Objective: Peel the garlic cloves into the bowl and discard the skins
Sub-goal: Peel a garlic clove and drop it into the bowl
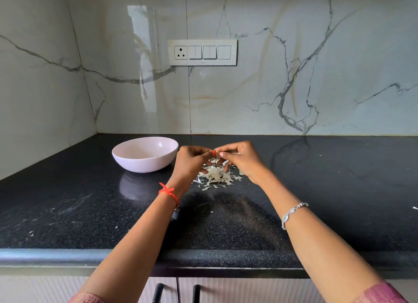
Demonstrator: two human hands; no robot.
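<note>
Marble-veined wall panels fill the upper frame, with a switch plate (203, 52) at top centre, above a black speckled desk (316, 189) across the middle. At centre frame the left hand (191, 161) and right hand (241, 159) meet above the desk, the fingers (222, 154) of both pinched narrow on one garlic clove (216, 153) held between them. It shows only as a small pale nub, mostly hidden, so how much skin is left on it cannot be told. Just below the hands lies a loose pile of skins (216, 177), thin, papery, off-white flakes, with a few strays scattered around it. The pale bowl (144, 154) sits left of centre, just beside the left hand; its contents are too small to make out. A slick clove could slip from so light a pinch and drop into the skins, where it would be hard to spot. Flakes could also cling to the clove and ride into the bowl, or drift off the desk when swept up.
</note>
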